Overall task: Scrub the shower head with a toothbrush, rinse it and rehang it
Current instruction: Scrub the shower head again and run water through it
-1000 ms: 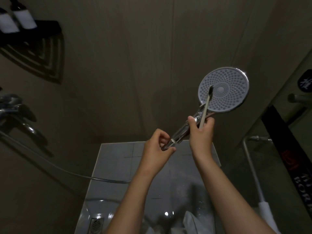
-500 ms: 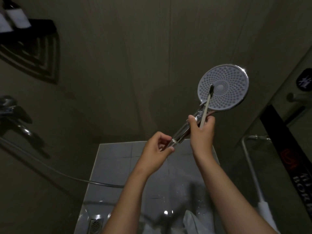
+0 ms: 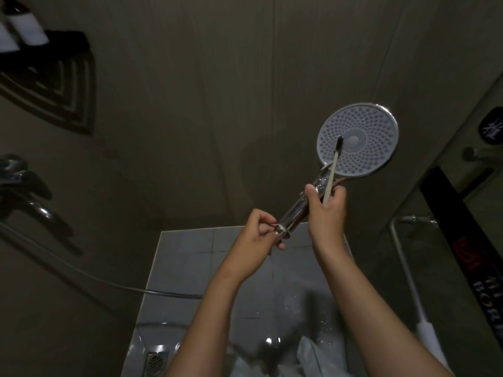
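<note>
Chrome-rimmed round shower head (image 3: 366, 123), dotted with nozzles, is up before the brown panelled wall (image 3: 217, 104). My left hand (image 3: 255, 238) pinches its handle end; my right hand (image 3: 326, 210) grips the pale toothbrush (image 3: 333, 167), bristles on its face, above grey floor tiles (image 3: 185, 254).

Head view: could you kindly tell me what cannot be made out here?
All in the head view:
- Toothbrush: lower handle hidden inside right hand.
- Hose: join to shower head hidden by left hand.
- Bottles: cut off by top-left edge.
- Dirt on shower head: too small, dim.
</note>
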A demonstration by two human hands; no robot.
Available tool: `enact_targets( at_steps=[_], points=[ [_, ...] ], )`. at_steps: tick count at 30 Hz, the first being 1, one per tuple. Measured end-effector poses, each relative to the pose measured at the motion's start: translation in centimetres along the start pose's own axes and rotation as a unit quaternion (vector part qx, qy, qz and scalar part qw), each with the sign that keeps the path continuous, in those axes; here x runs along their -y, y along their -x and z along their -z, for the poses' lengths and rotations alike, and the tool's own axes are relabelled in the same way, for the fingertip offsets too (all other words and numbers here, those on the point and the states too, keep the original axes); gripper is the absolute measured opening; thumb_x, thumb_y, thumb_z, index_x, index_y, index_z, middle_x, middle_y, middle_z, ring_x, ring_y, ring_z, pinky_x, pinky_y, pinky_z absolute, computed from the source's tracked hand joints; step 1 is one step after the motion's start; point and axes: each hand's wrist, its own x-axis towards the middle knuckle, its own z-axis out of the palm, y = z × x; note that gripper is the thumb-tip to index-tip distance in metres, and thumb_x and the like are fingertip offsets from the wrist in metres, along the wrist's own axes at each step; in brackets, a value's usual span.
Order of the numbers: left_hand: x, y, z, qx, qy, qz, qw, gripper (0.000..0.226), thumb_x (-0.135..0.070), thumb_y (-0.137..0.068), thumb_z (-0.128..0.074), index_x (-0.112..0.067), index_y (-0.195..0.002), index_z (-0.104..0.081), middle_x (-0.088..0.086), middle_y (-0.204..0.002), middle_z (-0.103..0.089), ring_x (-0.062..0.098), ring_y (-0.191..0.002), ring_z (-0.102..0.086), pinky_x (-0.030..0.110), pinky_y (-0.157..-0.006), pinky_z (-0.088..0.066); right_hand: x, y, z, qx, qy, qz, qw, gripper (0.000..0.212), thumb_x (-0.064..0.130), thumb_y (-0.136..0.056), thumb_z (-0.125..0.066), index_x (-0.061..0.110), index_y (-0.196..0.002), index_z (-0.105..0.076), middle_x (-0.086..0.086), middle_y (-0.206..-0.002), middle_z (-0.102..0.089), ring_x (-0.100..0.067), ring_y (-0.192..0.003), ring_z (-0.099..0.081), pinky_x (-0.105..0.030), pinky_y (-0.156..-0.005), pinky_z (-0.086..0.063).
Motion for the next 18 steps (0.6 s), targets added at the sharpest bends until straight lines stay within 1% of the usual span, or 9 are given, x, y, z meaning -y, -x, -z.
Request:
enact_targets(
  at_steps=[2,4,7,10,11,13,14,16,18],
  points=[
    [-0.12,0.02,0.32,0.017,-0.012,0.005,1.000,0.019,-0.001,-0.092,-0.049,-0.019,-0.093,-0.044,0.011,-0.090,-0.070,0.011,-0.070,-0.066,0.019,-0.057,-0.045,-0.08,0.04,-0.03,0.003,0.011,0.006,1.000,0.018,0.023,-0.090,-0.060,0.015,-0.097,-0.046,0.010,-0.080,-0.053,0.009,-0.067,-0.054,-0.007,-0.058,-0.039],
    [0.00,0.12,0.43,0.014,-0.015,-0.006,1.000,0.022,0.001,-0.090,-0.054,-0.020,-0.093,-0.046,0.008,-0.086,-0.069,0.009,-0.071,-0.068,0.017,-0.057,-0.048,0.03,0.03,-0.11,0.006,0.004,0.006,1.000,0.017,0.022,-0.090,-0.060,0.015,-0.096,-0.047,0.011,-0.079,-0.054,0.010,-0.064,-0.054,-0.004,-0.056,-0.040],
    [0.20,0.24,0.37,-0.013,-0.026,-0.031,0.999,0.028,0.003,-0.082,-0.063,-0.021,-0.089,-0.051,-0.001,-0.077,-0.062,0.009,-0.069,-0.063,0.018,-0.056,-0.050,0.24,0.13,-0.10,0.012,-0.005,0.006,1.000,0.016,0.022,-0.090,-0.059,0.014,-0.099,-0.048,0.011,-0.081,-0.056,0.001,-0.072,-0.055,-0.015,-0.063,-0.043],
    [0.52,0.22,0.42,-0.061,-0.086,-0.073,0.992,0.031,-0.001,-0.072,-0.072,-0.024,-0.079,-0.053,-0.013,-0.074,-0.057,0.004,-0.070,-0.053,0.027,-0.064,-0.050,0.30,0.50,-0.12,0.022,-0.011,0.007,1.000,0.017,0.022,-0.091,-0.059,0.014,-0.101,-0.048,0.010,-0.082,-0.056,-0.002,-0.074,-0.055,-0.018,-0.065,-0.042],
    [0.57,0.27,0.42,-0.072,-0.101,-0.087,0.988,0.031,-0.003,-0.070,-0.074,-0.024,-0.078,-0.052,-0.015,-0.073,-0.057,0.001,-0.070,-0.053,0.024,-0.067,-0.048,0.33,0.62,-0.14,0.025,-0.012,0.007,1.000,0.017,0.023,-0.091,-0.059,0.015,-0.101,-0.048,0.009,-0.083,-0.056,-0.003,-0.074,-0.055,-0.017,-0.065,-0.042],
    [0.58,0.46,0.32,-0.088,-0.116,-0.104,0.984,0.032,-0.006,-0.067,-0.075,-0.024,-0.077,-0.051,-0.019,-0.073,-0.057,-0.003,-0.069,-0.052,0.014,-0.066,-0.044,0.43,0.70,-0.17,0.025,-0.013,0.007,1.000,0.017,0.023,-0.091,-0.059,0.015,-0.102,-0.048,0.009,-0.084,-0.057,-0.006,-0.077,-0.056,-0.017,-0.066,-0.042],
    [0.56,0.54,0.25,-0.091,-0.116,-0.104,0.984,0.033,-0.007,-0.066,-0.075,-0.025,-0.078,-0.050,-0.020,-0.074,-0.056,-0.004,-0.069,-0.051,0.013,-0.065,-0.043,0.48,0.70,-0.17,0.025,-0.016,0.005,1.000,0.017,0.022,-0.091,-0.059,0.015,-0.102,-0.048,0.008,-0.085,-0.058,-0.008,-0.078,-0.057,-0.019,-0.067,-0.043],
    [0.51,0.59,0.22,-0.081,-0.101,-0.087,0.988,0.034,-0.007,-0.068,-0.074,-0.026,-0.082,-0.049,-0.019,-0.074,-0.055,-0.002,-0.070,-0.051,0.015,-0.068,-0.044,0.57,0.78,-0.21,0.026,-0.023,-0.003,0.999,0.017,0.023,-0.091,-0.059,0.016,-0.103,-0.049,0.006,-0.088,-0.060,-0.011,-0.082,-0.060,-0.025,-0.073,-0.047],
    [0.25,0.63,0.23,-0.045,-0.060,-0.053,0.996,0.031,-0.006,-0.075,-0.070,-0.024,-0.089,-0.050,-0.012,-0.079,-0.057,0.003,-0.071,-0.054,0.017,-0.067,-0.045,0.53,0.84,-0.24,0.020,-0.023,-0.012,0.999,0.015,0.024,-0.091,-0.058,0.018,-0.101,-0.048,0.006,-0.087,-0.060,-0.013,-0.082,-0.061,-0.033,-0.076,-0.050]
  ],
)
